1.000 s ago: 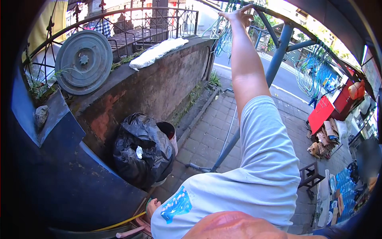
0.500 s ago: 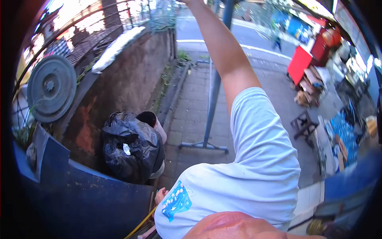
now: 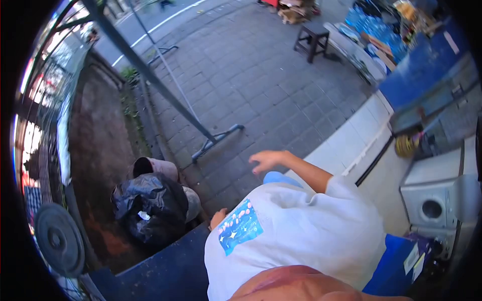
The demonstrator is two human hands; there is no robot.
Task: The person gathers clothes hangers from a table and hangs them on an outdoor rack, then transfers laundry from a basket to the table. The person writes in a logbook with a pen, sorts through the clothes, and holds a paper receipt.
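Seemingly between grips: right hand [image 3: 267, 159] looks empty, fingers loosely parted, right of black bag [image 3: 163, 203]; gripping would need closing them; left hand [image 3: 218, 218], nearer the bag: fingers cannot be told

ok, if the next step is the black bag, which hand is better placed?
Left, probably. The left hand shows close to the black bag; the right hand is farther off, against the paving. Caveat: the shirt partly hides the left hand, so I can't tell whether it's free.
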